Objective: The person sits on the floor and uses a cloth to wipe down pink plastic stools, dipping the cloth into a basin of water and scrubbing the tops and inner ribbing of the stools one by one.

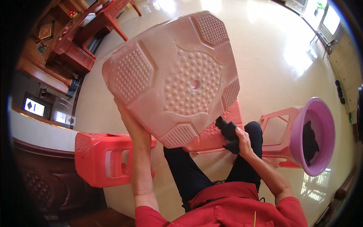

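A pink plastic stool (158, 105) is held up and tilted before me, its studded seat facing the camera. My left hand (132, 122) grips its lower left side, with the fingers mostly hidden behind the stool. Bunched in my right hand (244, 142) is a dark cloth (229, 134), close to the stool's lower right edge. Behind and below the raised stool, a second pink plastic stool (208, 143) stands between my knees. To my right, a purple plastic basin (297, 136) with another dark cloth (309, 143) inside rests on a pink stool (279, 142).
A red plastic stool (90, 161) lies on its side at my left. Red wooden furniture (71, 54) stands at the upper left, and a dark carved wooden piece (65, 184) is at the lower left. Glossy tiled floor (263, 65) stretches ahead.
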`<state>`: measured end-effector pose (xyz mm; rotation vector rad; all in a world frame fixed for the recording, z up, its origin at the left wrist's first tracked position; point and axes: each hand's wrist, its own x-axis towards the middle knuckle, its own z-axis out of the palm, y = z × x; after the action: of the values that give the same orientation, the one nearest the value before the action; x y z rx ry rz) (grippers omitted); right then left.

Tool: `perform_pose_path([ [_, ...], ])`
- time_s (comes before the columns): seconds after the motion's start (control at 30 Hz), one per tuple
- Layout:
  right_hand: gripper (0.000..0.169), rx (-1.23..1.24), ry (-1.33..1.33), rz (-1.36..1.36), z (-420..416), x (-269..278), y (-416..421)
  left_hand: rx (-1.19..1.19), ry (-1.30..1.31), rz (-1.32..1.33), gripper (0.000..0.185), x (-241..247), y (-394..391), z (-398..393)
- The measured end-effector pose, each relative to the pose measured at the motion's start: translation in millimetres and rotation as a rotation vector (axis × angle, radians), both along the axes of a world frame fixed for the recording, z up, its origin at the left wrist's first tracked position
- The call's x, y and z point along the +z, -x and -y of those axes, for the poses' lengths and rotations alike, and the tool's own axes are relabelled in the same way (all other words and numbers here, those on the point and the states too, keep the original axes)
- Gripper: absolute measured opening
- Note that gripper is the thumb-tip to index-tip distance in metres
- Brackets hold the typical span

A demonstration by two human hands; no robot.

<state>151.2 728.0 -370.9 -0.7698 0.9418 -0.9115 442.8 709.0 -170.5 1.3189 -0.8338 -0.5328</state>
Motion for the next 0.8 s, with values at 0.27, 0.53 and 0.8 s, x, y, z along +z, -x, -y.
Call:
perform_pose_path([
  [0.27, 0.041, -0.337, -0.173, 0.166, -42, 21, 74, 0.065, -0.022, 0.648, 0.038, -81, 41, -42],
  [0.53, 0.049, -0.462, 0.152, 0.054, -44, 38, 71, 0.057, -0.051, 0.224, 0.033, -129, 69, -80],
  [0.8, 0.069, -0.309, 0.742, -0.265, -47, 101, 33, -0.093, -0.069, 0.269, 0.027, -163, 81, -111],
])
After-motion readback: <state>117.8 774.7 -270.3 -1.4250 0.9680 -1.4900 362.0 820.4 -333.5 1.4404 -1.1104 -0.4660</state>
